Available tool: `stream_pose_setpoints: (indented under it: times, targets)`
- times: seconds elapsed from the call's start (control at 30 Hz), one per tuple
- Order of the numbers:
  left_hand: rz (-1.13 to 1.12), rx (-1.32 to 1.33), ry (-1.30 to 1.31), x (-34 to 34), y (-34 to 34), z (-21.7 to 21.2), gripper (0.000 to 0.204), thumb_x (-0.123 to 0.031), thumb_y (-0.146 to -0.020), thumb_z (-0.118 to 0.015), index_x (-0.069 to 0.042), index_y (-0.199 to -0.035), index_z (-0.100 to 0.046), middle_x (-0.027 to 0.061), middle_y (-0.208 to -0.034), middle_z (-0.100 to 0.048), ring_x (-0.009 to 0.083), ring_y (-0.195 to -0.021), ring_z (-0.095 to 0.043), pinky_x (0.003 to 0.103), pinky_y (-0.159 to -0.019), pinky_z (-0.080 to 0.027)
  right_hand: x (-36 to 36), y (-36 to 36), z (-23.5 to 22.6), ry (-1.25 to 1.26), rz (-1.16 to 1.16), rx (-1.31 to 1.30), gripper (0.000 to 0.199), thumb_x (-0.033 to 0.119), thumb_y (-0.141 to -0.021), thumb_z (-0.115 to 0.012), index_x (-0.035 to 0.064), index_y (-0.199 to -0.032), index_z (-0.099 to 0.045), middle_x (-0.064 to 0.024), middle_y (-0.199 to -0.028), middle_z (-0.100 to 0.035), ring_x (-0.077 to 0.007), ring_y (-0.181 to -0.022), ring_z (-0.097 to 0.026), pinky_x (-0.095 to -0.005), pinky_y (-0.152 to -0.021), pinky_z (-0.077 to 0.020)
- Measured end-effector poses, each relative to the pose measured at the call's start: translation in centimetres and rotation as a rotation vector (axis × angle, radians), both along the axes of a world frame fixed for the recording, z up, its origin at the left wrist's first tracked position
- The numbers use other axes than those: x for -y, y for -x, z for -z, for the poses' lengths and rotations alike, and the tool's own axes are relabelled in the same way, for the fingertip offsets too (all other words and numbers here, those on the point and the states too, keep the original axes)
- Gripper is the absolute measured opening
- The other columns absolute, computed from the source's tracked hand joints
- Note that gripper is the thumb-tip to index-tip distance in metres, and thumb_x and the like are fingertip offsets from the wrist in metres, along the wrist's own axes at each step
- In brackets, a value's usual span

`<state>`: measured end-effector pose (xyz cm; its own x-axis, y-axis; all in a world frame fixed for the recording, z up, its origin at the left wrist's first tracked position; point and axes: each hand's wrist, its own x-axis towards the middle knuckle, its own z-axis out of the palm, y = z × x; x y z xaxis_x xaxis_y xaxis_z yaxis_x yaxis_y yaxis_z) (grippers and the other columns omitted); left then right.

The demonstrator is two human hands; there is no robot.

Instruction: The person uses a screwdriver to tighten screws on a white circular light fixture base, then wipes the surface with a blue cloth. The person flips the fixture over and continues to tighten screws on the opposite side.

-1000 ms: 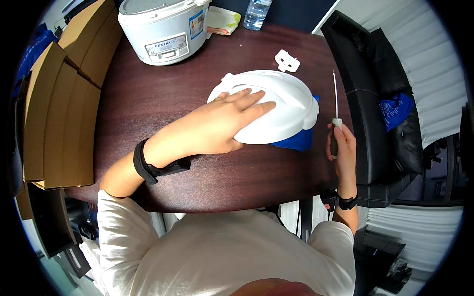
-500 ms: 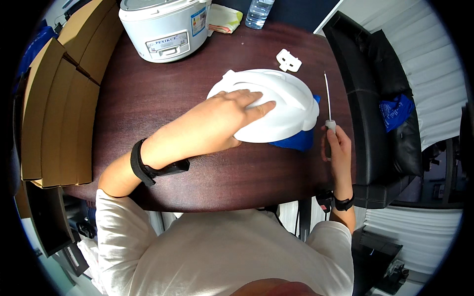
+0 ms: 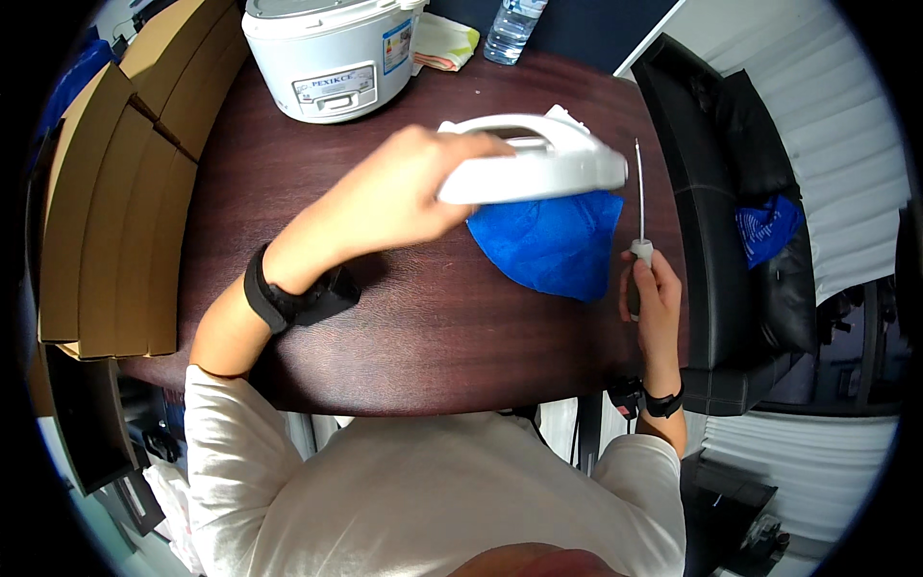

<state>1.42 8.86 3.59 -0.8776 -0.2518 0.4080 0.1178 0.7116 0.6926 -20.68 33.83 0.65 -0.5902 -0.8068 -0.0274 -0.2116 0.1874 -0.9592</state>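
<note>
My left hand [image 3: 420,188] grips the near-left edge of a white domed plastic cover [image 3: 538,180] with a raised arched part. It holds the cover tilted up, above a blue cloth [image 3: 548,248] spread on the table. The hand and cover are somewhat blurred. At the table's right side, my right hand [image 3: 659,293] is closed around the handle of a screwdriver [image 3: 641,207], its thin shaft pointing away from me. Just behind the cover, a small white plastic piece [image 3: 567,117] is mostly hidden.
A white rice cooker [image 3: 332,62] stands at the back left of the dark wooden table [image 3: 433,346], near a folded cloth [image 3: 447,42] and a water bottle [image 3: 515,31]. Cardboard boxes [image 3: 115,231] line the left edge. A black sofa [image 3: 726,240] borders the right.
My left hand has lifted and tilted the white cover off the blue cloth, exposing more of it. The small white piece is now largely covered. My right hand has hardly moved.
</note>
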Motion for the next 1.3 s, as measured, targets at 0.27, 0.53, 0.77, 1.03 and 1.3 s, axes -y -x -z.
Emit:
stream_pose_setpoints:
  times: [0.27,0.53,0.77,1.03,1.3]
  targets:
    - [-0.492,-0.124,0.010,4.6,-0.9,0.9,0.019,-0.011,-0.090,-0.061,-0.002,-0.107,-0.064,0.0087,-0.086,-0.067,0.0137,-0.080,-0.063,0.029,-0.073,-0.049,2.4,-2.4,-0.2,-0.023,-0.194,-0.431,0.019,0.019,-0.093,-0.062,0.0009,-0.100,-0.063,-0.0047,-0.071,-0.059,-0.0138,-0.057,-0.056,-0.0296,-0.053,-0.0431]
    - [-0.570,-0.160,-0.015,7.3,-2.0,0.3,0.024,-0.010,-0.091,-0.061,0.001,-0.112,-0.064,0.0069,-0.091,-0.069,0.0110,-0.082,-0.062,0.027,-0.076,-0.049,7.4,-7.8,1.4,-0.147,-0.424,-0.552,0.021,0.023,-0.091,-0.064,0.0024,-0.091,-0.061,-0.0185,-0.074,-0.065,-0.0362,-0.065,-0.064,-0.0426,-0.057,-0.0482]
    - [-0.558,-0.082,0.052,8.4,-3.0,-0.7,0.025,-0.013,-0.090,-0.061,0.001,-0.111,-0.064,0.0075,-0.090,-0.068,0.0101,-0.079,-0.061,0.026,-0.075,-0.050,9.8,-9.1,2.4,-0.130,-0.431,-0.606,0.022,0.024,-0.092,-0.061,0.0023,-0.092,-0.060,-0.0197,-0.076,-0.065,-0.0401,-0.070,-0.063,-0.0460,-0.061,-0.0496]
    - [-0.513,-0.067,-0.015,9.0,-3.2,-1.1,0.025,-0.014,-0.088,-0.060,0.002,-0.106,-0.066,0.0069,-0.084,-0.067,0.0110,-0.076,-0.061,0.027,-0.073,-0.050,11.8,-9.8,2.6,-0.111,-0.482,-0.501,0.023,0.022,-0.097,-0.055,0.0003,-0.090,-0.057,-0.0212,-0.070,-0.061,-0.0396,-0.067,-0.063,-0.0452,-0.057,-0.0463]
    - [-0.529,-0.067,-0.015,9.1,-3.2,-0.9,0.025,-0.014,-0.089,-0.062,0.001,-0.109,-0.067,0.0066,-0.087,-0.069,0.0105,-0.077,-0.063,0.026,-0.074,-0.051,11.6,-9.8,4.3,-0.107,-0.489,-0.338,0.023,0.020,-0.099,-0.052,-0.0004,-0.090,-0.056,-0.0194,-0.065,-0.058,-0.0363,-0.061,-0.062,-0.0407,-0.053,-0.0441]
